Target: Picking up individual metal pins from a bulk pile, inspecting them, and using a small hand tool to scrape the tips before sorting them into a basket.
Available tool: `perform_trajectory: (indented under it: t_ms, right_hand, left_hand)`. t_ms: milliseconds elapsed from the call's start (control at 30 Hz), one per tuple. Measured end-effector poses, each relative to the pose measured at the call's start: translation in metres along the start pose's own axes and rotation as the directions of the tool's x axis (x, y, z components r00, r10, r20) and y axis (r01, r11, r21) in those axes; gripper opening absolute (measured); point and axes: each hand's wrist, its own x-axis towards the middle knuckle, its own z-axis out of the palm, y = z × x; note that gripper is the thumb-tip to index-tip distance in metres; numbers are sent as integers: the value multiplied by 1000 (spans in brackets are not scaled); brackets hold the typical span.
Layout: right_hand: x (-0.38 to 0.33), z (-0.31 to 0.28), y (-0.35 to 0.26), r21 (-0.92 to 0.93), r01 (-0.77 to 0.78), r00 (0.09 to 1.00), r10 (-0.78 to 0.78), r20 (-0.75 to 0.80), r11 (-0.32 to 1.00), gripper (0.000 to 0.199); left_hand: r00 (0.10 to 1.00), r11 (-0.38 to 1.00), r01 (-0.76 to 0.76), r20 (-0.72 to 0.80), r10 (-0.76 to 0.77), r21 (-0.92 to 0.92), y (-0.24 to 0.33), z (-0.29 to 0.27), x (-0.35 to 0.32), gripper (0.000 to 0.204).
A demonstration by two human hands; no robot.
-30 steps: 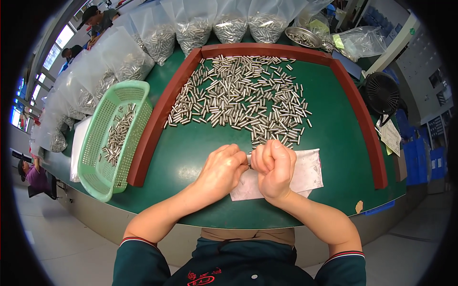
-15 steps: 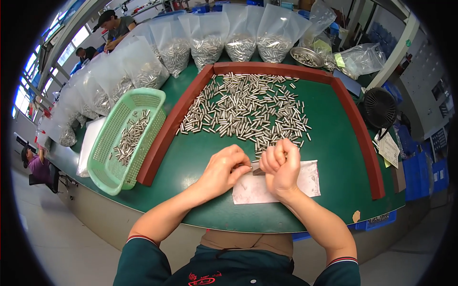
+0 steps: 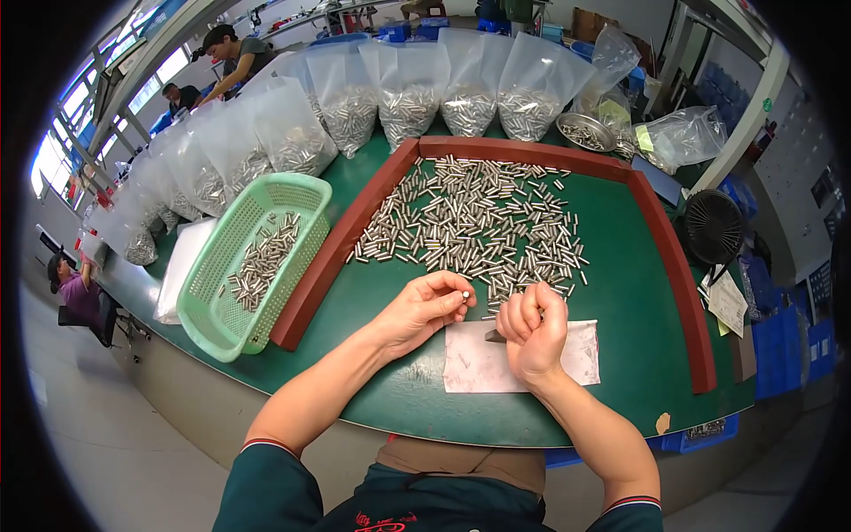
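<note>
My left hand [image 3: 424,307] pinches a small metal pin [image 3: 465,294] between thumb and fingertips, its round bright end showing. Close by on the right, my right hand [image 3: 534,330] is curled around a tool with a dark, flat tip [image 3: 495,336]; the rest of it is hidden in the fist. Pin and tip are apart. Beneath the right hand a stained whitish cloth [image 3: 474,368] lies on the green tabletop [image 3: 399,390]. Just beyond both hands spreads a wide heap of loose metal pins [image 3: 470,213].
A dark red raised border [image 3: 310,293] frames the heap on three sides. Left of it stands a green plastic basket [image 3: 199,306] with more pins. Clear bags of pins [image 3: 408,102] line the far edge, with a metal bowl [image 3: 587,133]. At right is a black fan [image 3: 714,226].
My left hand has drawn away from the tool's tip, and the pin's end now faces up more plainly. The right hand keeps its grip. The whole view has shifted slightly.
</note>
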Motion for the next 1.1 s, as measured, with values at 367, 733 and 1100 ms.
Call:
perform_trajectory:
  t_ms: [367, 733, 1100]
  right_hand:
    - [4, 0, -8, 44, 34, 998, -32, -46, 998, 41]
    - [4, 0, -9, 24, 5, 999, -4, -42, 1000, 40]
    - [5, 0, -11, 32, 0, 997, 3, -74, 1000, 40]
  left_hand:
    - [987, 996, 22, -155, -35, -86, 9, -12, 5, 23]
    - [984, 963, 60, -149, -102, -261, 10, -17, 4, 20]
    - [970, 938, 45, -211, -124, -345, 11, -10, 6, 16]
